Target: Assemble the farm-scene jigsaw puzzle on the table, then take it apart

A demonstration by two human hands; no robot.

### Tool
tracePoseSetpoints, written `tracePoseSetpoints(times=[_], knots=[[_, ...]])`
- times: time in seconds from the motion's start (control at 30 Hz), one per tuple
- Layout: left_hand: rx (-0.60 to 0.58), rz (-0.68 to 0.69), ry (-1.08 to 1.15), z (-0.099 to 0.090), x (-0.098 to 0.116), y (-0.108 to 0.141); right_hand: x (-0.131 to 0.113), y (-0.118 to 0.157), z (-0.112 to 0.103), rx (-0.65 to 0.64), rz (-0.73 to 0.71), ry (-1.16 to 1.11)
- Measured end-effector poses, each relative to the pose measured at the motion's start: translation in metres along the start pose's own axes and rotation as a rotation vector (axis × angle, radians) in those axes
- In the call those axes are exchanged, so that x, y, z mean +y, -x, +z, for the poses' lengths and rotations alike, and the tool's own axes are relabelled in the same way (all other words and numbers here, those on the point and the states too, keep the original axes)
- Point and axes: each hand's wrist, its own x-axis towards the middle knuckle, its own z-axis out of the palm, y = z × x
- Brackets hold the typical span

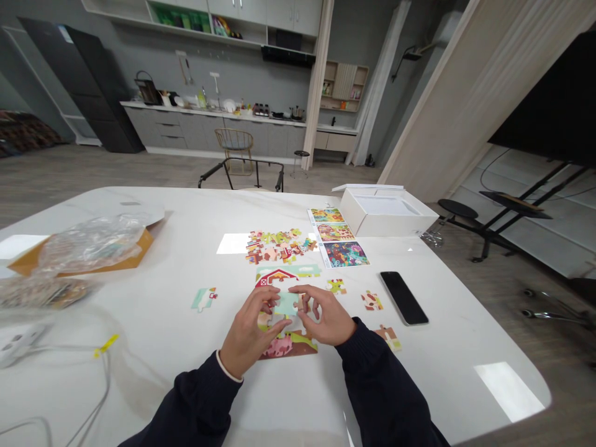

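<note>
Between both hands is a pale green puzzle piece (285,304), raised over a partly assembled puzzle (298,345) with a red barn and a pink animal. My left hand (251,326) pinches its left side with thumb and fingers. On the right side, my right hand (323,315) grips it the same way. The hands hide part of the puzzle's middle. Farther back lies a cluster of loose pieces (279,245). Single pieces lie around: a pale green one (203,299) at left, a green one (336,286), a brown-spotted one (372,301) and a brown one (389,337) at right.
A black phone (403,298) lies at the right. Behind are a picture sheet (338,237) and an open white box (388,211). Plastic wrap (93,242) over orange-yellow packaging lies at the left, with a white power strip (21,341) and cables (105,379) nearer me.
</note>
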Motion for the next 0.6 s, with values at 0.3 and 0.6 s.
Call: tracePoseSetpoints(times=[0.3,0.6], knots=[[-0.016,-0.016,0.001,0.003,-0.0054,0.0021,0.0001,-0.0011,0.0005,-0.008,-0.02,0.0],[-0.009,0.003,-0.017,0.0016,-0.0019,0.0012,0.0042,-0.0013,0.0023,0.012,-0.025,0.041]])
